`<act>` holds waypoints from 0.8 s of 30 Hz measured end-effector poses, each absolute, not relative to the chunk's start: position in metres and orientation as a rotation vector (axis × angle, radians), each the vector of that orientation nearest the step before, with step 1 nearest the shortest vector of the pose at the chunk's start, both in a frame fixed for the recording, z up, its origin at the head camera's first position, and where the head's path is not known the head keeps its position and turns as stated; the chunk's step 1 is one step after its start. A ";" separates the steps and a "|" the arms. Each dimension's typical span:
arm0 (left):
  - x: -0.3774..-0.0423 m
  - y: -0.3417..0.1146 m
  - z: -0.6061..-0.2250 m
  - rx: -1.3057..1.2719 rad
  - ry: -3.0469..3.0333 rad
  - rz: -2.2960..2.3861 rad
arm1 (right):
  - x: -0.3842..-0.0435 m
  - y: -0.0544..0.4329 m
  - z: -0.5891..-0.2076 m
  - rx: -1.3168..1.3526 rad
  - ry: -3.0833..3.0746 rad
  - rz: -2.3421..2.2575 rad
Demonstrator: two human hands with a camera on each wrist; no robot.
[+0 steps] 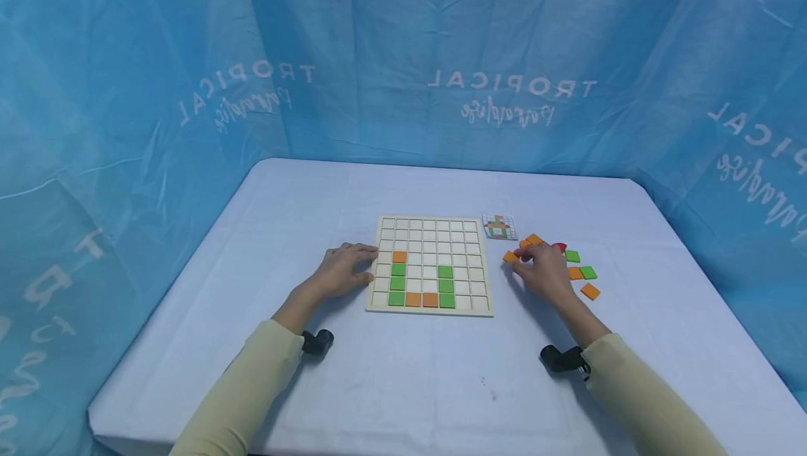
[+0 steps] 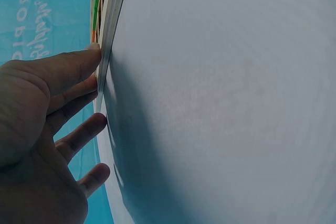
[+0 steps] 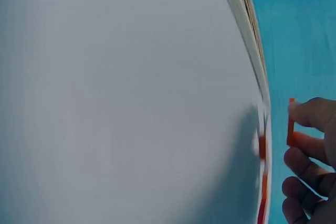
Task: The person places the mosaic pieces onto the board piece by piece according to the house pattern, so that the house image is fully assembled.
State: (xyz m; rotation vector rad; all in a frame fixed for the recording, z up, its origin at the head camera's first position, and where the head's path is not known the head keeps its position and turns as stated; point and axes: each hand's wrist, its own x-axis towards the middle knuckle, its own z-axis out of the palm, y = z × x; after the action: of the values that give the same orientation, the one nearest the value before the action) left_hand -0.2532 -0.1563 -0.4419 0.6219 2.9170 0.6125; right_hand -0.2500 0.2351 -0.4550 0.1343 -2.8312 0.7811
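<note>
A pale wooden grid board (image 1: 429, 232) lies on the white table. Green tiles (image 1: 445, 286) and orange tiles (image 1: 412, 299) fill some of its cells, forming a U shape. My left hand (image 1: 343, 270) rests its fingertips against the board's left edge, fingers fairly straight; the left wrist view shows the thumb (image 2: 79, 64) at that edge. Right of the board, my right hand (image 1: 543, 270) pinches an orange square tile (image 1: 511, 257) between thumb and finger. In the right wrist view that tile (image 3: 291, 121) appears edge-on, raised above the table, with the other fingers curled below.
A small pattern card (image 1: 499, 227) lies by the board's upper right corner. Around my right hand are loose orange tiles (image 1: 590, 291), green tiles (image 1: 588, 272) and a red piece (image 1: 560, 246). Blue printed curtains (image 1: 391, 57) surround the table (image 1: 403, 379).
</note>
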 end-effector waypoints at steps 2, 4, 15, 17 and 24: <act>-0.253 -0.156 -0.442 0.623 2.914 0.621 | -0.249 0.220 -0.453 0.184 -2.830 0.806; -0.253 -0.156 -0.442 0.623 2.911 0.625 | -0.249 0.205 -0.451 0.230 -2.836 0.827; -0.255 -0.156 -0.442 0.603 2.912 0.607 | -0.261 0.132 -0.450 0.493 -2.844 0.788; -0.255 -0.156 -0.442 0.605 2.908 0.611 | -0.266 0.122 -0.451 0.518 -2.856 0.757; -0.254 -0.157 -0.441 0.592 2.907 0.610 | -0.277 0.097 -0.451 0.574 -2.890 0.695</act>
State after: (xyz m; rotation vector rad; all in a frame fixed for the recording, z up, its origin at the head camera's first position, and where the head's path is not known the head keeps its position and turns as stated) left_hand -0.2543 -0.1570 -0.4408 0.5922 2.9070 0.6102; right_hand -0.2769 0.0974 -0.4514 0.5744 -2.8902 0.6953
